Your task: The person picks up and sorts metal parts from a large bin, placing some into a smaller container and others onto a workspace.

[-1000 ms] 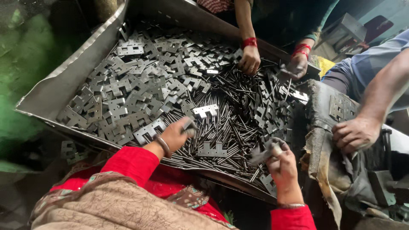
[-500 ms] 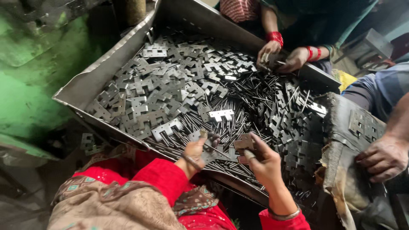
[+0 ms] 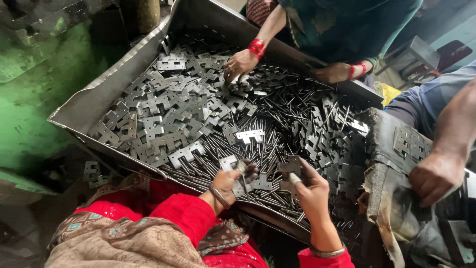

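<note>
Head view — both hands [image 3: 270, 183] gripping hinge plates [image 3: 233, 164]

Heaped in the metal tray [image 3: 79, 111]: hinge plates [image 3: 163, 114] toward the left, thin pins [image 3: 277, 114] in the middle, more plates [image 3: 342, 173] at right.

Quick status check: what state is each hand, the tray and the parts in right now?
left hand: closed on a hinge plate.
right hand: pinching another hinge plate.
metal tray: heaped with loose plates and pins.
co-worker's hand: resting on the pile.
</note>
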